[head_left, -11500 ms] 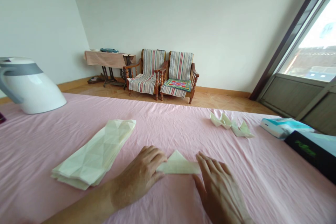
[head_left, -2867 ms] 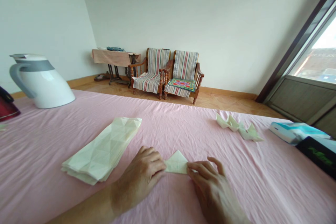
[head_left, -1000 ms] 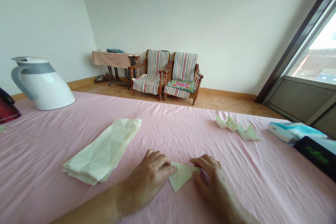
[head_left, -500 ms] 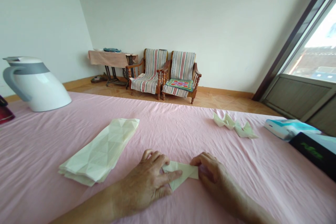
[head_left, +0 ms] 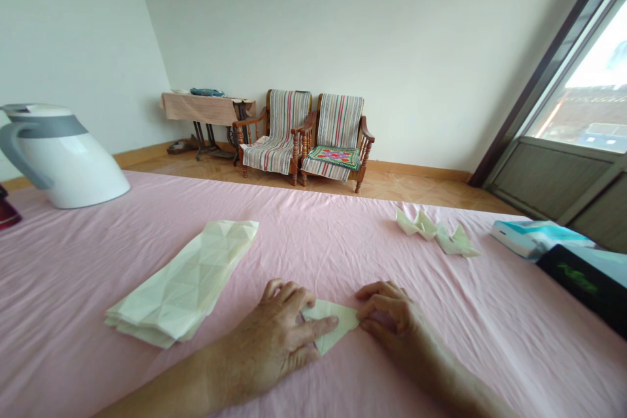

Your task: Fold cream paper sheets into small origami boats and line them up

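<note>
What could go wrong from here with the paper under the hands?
The small pale-green folded paper might crease crookedly if it shifts between the left hand pressing it and the right hand at its corner. The wrinkled pink cloth beneath could soften the folds. The left forearm, near the uneven stack of creased pale-green paper sheets, might nudge it.

A small sheet of pale green paper (head_left: 344, 315), folded into a pointed shape, lies on a pink cloth (head_left: 313, 248). One corner points toward the camera.
</note>
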The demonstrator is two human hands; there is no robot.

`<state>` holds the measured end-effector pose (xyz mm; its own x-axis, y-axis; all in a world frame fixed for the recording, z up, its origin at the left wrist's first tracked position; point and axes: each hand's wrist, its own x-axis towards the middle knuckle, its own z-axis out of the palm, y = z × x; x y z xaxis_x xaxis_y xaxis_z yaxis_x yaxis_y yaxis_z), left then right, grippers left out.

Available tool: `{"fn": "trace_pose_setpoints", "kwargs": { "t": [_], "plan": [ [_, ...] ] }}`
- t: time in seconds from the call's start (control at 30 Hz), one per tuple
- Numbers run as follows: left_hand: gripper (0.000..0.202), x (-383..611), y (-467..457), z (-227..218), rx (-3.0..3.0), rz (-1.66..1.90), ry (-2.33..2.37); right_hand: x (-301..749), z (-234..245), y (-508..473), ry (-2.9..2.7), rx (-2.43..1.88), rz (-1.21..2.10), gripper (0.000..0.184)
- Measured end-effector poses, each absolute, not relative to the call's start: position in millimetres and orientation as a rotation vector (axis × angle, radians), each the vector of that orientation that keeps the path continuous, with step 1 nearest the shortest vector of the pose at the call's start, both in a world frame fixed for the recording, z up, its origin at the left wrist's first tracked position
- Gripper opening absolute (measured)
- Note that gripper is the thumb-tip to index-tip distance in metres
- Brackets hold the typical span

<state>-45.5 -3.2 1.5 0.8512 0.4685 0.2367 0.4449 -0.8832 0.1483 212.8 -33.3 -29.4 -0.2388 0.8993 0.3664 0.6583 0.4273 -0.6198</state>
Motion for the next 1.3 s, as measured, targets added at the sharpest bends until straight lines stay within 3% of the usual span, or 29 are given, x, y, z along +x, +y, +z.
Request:
{"fn": "trace_pose_setpoints", "kwargs": {
  "t": [0.5, 0.97, 1.3],
  "plan": [
    [0.048, -44.1, -4.7, 4.5, 2.950, 0.341, 0.748, 201.0, -35.0, -33.7, -1.894, -1.520, 0.444, 0.010],
    [0.043, -45.5, -2.1, -0.5, 2.938, 0.392, 0.729, 186.3, -33.6, -46.4, -1.929, -1.456, -0.016, 0.015],
    [0.041, -44.5, -2.7, -1.4, 2.946, 0.329, 0.760, 187.2, -32.7, -47.9, -1.978, -1.436, -0.171, 0.019]
  ]
}}
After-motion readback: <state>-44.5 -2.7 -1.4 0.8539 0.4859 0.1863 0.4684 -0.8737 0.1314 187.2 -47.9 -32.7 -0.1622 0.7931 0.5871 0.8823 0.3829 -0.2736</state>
